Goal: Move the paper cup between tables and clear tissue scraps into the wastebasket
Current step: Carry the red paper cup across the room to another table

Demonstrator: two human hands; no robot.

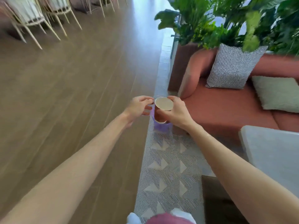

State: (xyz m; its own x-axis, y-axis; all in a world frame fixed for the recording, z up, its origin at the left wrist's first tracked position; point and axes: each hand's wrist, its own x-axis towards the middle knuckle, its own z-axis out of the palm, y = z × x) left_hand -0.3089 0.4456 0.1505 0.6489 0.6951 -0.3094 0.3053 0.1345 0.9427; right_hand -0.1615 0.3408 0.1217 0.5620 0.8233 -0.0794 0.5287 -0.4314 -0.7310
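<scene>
Gripping the paper cup (161, 110) upright for carrying, the right hand (176, 113) wraps it; the left hand (139, 107) hovers beside, fingers spread, empty.

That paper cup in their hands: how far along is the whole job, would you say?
Midway, apparently. In hand: the right hand grips the brown paper cup in the air, over a purple-lined wastebasket on the patterned rug; the left hand is open just beside it. Left: the cup rests on no table yet; a pale table stands to the right. No tissue scraps show, so I cannot tell whether those are cleared.
</scene>
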